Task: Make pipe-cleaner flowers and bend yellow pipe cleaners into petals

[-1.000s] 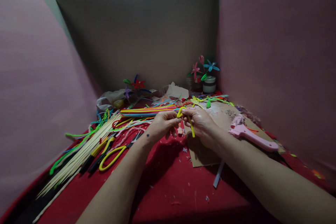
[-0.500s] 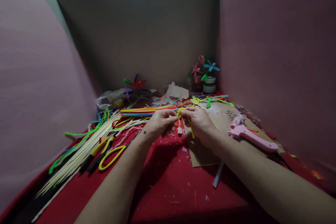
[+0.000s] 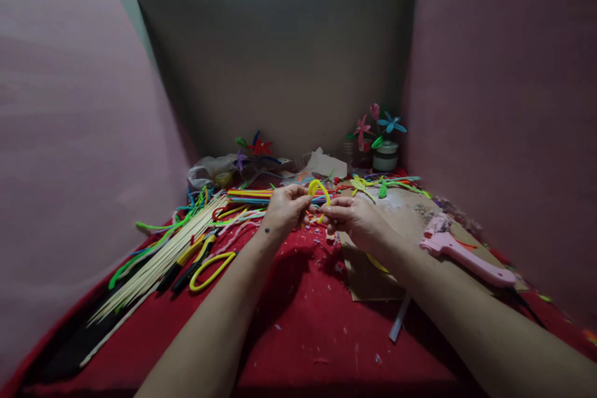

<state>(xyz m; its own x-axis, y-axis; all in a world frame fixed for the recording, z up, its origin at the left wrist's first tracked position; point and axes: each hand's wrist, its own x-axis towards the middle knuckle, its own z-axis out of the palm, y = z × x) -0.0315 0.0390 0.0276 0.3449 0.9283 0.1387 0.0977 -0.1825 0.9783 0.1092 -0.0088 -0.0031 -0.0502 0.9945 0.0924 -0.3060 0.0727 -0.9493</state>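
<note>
Between my two hands a yellow pipe cleaner [image 3: 319, 185] is bent into a raised loop. My left hand [image 3: 288, 208] pinches it at the loop's left side, thumb against forefinger. On the other side, the fingertips of my right hand [image 3: 354, 217] are closed on the loop's lower right part. Both hands are held above the red cloth [image 3: 298, 305], with the cardboard sheet [image 3: 373, 277] partly under my right hand and forearm. The exact contact at the fingertips is too small to make out.
Bamboo sticks [image 3: 163, 258], pliers [image 3: 193, 261] and yellow-handled scissors [image 3: 212, 272] lie at left. A pink glue gun [image 3: 466, 255] rests on the cardboard at right. Pipe-cleaner flowers [image 3: 390, 122] stand behind by a jar [image 3: 385, 157]. Coloured pipe cleaners [image 3: 247, 194] lie beyond my left hand.
The yellow pipe cleaner's loop now stands taller and wider between my hands; before, it was small and pinched close, with an end hanging below my right hand. The view has shifted slightly left.
</note>
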